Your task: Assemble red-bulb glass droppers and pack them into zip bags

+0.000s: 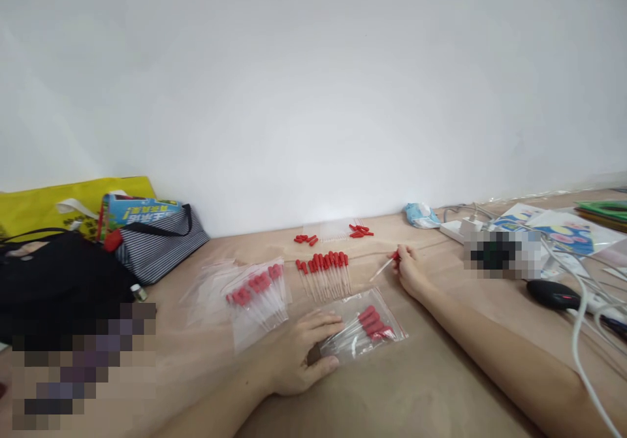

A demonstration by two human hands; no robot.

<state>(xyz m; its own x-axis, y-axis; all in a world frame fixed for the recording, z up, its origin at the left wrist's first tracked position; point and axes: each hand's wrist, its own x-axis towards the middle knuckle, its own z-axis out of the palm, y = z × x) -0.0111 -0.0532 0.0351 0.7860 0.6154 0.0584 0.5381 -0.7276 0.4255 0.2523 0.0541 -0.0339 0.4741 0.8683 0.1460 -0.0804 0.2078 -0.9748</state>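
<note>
My left hand (306, 350) lies with its fingers apart at the left edge of a clear zip bag (350, 353) that contains several red-tipped droppers. Further right, my right hand (405, 268) pinches the red end of a thin clear dropper (382, 269), which points down to the left. Between and beyond the hands, a row of red-capped droppers (326, 275) lies side by side on the table. To the left, filled bags (257, 294) overlap more clear bags (210, 288). Loose red caps lie in two small groups (306, 239) (361, 231) near the wall.
At the left are a black bag (59, 281), a striped bag (161, 245) and a yellow bag (29, 209). A blue mask (421, 215) lies by the wall. White cables (580, 320), a power strip (453, 230), papers (563, 229) and a black-headed brush (551, 294) occupy the right.
</note>
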